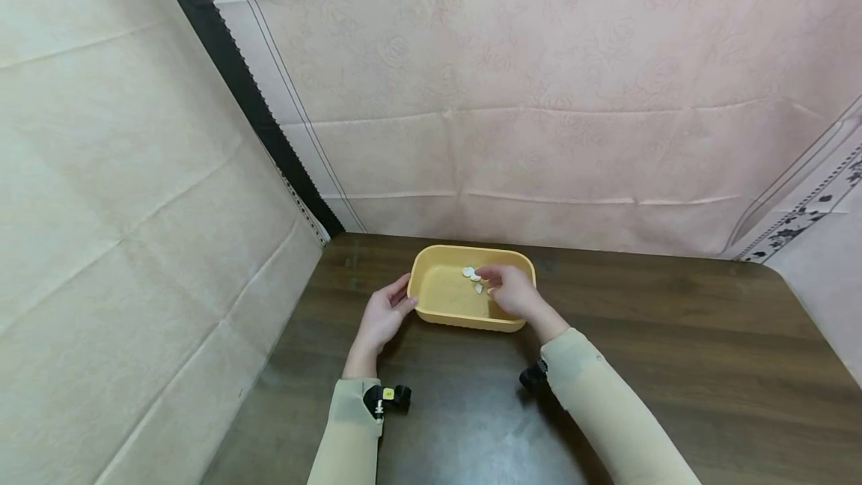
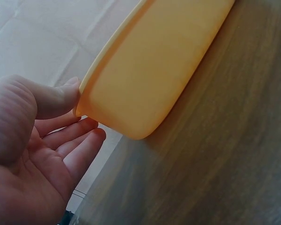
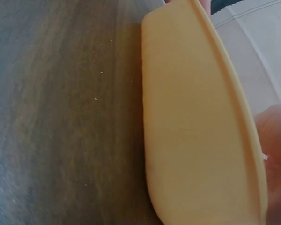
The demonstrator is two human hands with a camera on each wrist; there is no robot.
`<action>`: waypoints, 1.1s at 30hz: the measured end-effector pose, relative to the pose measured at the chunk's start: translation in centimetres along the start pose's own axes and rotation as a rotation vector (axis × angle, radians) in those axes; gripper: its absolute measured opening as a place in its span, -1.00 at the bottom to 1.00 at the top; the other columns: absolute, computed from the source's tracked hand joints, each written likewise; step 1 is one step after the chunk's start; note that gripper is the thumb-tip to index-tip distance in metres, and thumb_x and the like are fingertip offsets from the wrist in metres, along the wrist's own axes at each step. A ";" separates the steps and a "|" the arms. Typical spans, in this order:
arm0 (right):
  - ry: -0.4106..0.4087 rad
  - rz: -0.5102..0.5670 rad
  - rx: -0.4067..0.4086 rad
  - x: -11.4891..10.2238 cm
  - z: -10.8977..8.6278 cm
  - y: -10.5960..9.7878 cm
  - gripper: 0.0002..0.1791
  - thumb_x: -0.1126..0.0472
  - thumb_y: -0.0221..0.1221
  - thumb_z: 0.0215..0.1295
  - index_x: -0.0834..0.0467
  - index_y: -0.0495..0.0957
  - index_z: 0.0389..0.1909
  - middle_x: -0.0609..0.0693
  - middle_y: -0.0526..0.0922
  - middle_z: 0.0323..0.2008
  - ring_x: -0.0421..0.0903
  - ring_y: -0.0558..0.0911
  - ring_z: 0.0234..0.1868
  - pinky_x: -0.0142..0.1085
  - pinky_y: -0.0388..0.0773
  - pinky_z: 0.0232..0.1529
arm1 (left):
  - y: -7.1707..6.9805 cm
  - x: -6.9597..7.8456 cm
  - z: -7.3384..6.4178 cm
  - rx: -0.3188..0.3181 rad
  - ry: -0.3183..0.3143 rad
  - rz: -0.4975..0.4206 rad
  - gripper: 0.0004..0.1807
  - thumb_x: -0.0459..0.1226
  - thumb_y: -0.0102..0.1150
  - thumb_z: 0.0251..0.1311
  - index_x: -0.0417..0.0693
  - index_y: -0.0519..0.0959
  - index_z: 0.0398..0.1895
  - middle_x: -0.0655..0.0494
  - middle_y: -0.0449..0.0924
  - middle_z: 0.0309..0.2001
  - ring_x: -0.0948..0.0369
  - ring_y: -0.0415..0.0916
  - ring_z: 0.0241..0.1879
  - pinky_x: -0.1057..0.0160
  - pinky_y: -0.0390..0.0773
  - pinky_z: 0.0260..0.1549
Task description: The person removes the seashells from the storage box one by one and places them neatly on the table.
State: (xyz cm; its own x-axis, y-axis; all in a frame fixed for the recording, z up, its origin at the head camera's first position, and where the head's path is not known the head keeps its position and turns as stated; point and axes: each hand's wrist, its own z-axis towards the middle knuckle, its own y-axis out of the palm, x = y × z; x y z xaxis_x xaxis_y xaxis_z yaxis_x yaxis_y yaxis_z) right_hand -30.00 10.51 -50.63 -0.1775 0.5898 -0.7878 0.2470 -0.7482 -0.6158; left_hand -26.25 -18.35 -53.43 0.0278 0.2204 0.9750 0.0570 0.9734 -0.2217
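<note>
A yellow rectangular plastic basin [image 1: 441,292] stands on the table. My left hand [image 1: 382,314] holds its left end; in the left wrist view the thumb [image 2: 61,97] lies at the rim and the fingers bend beneath it. My right hand [image 1: 513,292] reaches over the near right side into the basin, fingers curled downward. Small white pieces [image 1: 468,272], thin like bits of shell, lie on the basin floor by its fingertips. In the right wrist view a white bit [image 3: 264,157] shows at the right hand's fingers, most of which the basin wall hides.
The dark wooden table [image 1: 646,320] extends to the right and in front of the basin. Tiny white specks [image 3: 96,99] dot the wood beside it. Pale cloth [image 1: 539,96] hangs along the table's back edge, and another sheet [image 1: 135,245] hangs at the left.
</note>
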 end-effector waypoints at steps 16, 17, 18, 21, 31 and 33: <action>0.001 -0.151 0.024 0.2 0.2 1.1 -0.51 0.53 0.18 0.29 0.22 0.71 0.21 0.17 0.77 0.09 0.12 0.69 0.15 0.06 0.62 0.23 | 0.1 -0.1 0.1 0.000 0.013 0.005 -0.40 -0.44 0.23 0.50 -0.20 0.41 0.57 -0.19 0.43 0.51 -0.09 0.43 0.46 -0.03 0.51 0.35; -0.008 -0.163 0.021 0.3 0.2 1.1 -0.56 0.50 0.23 0.31 0.23 0.72 0.19 0.16 0.77 0.05 0.11 0.70 0.10 0.06 0.63 0.21 | 0.1 -0.1 0.1 0.001 0.011 0.006 -0.40 -0.44 0.23 0.50 -0.19 0.41 0.57 -0.19 0.43 0.51 -0.09 0.43 0.46 -0.03 0.51 0.36; -0.016 -0.177 0.018 0.3 0.3 1.2 -0.59 0.47 0.27 0.33 0.23 0.72 0.18 0.15 0.78 0.01 0.10 0.70 0.06 0.05 0.65 0.18 | 0.2 0.0 0.1 0.002 0.010 0.008 -0.40 -0.44 0.23 0.50 -0.19 0.41 0.57 -0.19 0.42 0.51 -0.09 0.43 0.47 -0.03 0.50 0.36; -0.026 -0.206 0.016 0.3 0.3 1.3 -0.64 0.39 0.36 0.34 0.24 0.73 0.15 0.12 0.78 -0.08 0.07 0.70 -0.03 0.05 0.67 0.12 | 0.2 0.1 0.0 0.005 0.000 0.013 -0.40 -0.43 0.24 0.50 -0.18 0.42 0.57 -0.18 0.42 0.51 -0.08 0.43 0.47 -0.02 0.51 0.36; 0.026 -0.248 0.030 -0.5 0.0 1.6 -0.64 0.28 0.46 0.22 0.19 0.76 0.05 0.04 0.74 -0.19 -0.01 0.64 -0.13 -0.05 0.65 0.03 | 0.1 0.0 -0.1 0.010 -0.001 0.014 -0.40 -0.42 0.25 0.50 -0.15 0.43 0.56 -0.16 0.44 0.51 -0.08 0.43 0.46 -0.03 0.50 0.37; 0.027 -0.253 0.029 -0.7 0.0 1.6 -0.65 0.25 0.49 0.20 0.19 0.77 0.02 0.03 0.74 -0.20 -0.02 0.64 -0.14 -0.06 0.65 0.02 | 0.1 0.0 -0.1 0.011 0.000 0.017 -0.40 -0.42 0.25 0.50 -0.16 0.43 0.56 -0.16 0.44 0.51 -0.08 0.44 0.46 -0.03 0.50 0.36</action>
State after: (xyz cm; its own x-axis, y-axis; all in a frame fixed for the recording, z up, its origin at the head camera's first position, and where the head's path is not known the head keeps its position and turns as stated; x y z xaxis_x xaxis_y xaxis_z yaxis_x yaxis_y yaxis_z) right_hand -29.47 8.95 -51.07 -0.2047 0.7668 -0.6083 0.1709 -0.5840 -0.7936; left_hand -26.16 -18.27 -53.41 0.0287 0.2370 0.9711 0.0460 0.9701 -0.2382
